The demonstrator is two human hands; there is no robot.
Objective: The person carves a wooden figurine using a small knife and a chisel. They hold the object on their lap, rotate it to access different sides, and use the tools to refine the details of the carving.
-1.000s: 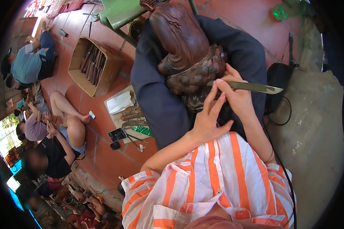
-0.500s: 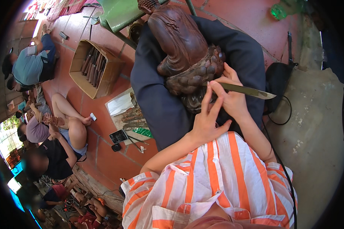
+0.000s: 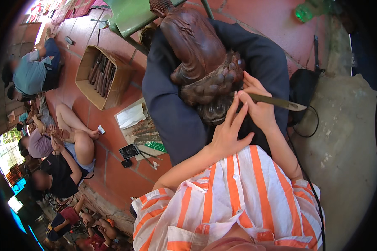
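Note:
A dark brown carved wooden statue (image 3: 197, 46) of a seated figure lies tilted across my lap, its lumpy base toward me. My right hand (image 3: 257, 104) is closed round a flat metal carving blade (image 3: 282, 103), whose curved, pointed end sticks out to the right. The blade's other end comes out between the fingers, close to the base of the statue. My left hand (image 3: 230, 131) has its fingers stretched and its thumb apart. Its fingertips meet the right hand's by the blade's near-statue end; whether they touch the metal is hard to tell.
On the tiled floor to the left stand a cardboard box (image 3: 81, 79) of long-handled tools and a board (image 3: 132, 108) with paper and thin tools. A green chair (image 3: 134, 14) is beyond the statue, a black bag (image 3: 301, 85) at right. Several people sit at far left.
The blade has shifted slightly right and down with my right hand, and its flat face has turned a little. My left fingertips have moved slightly right with it.

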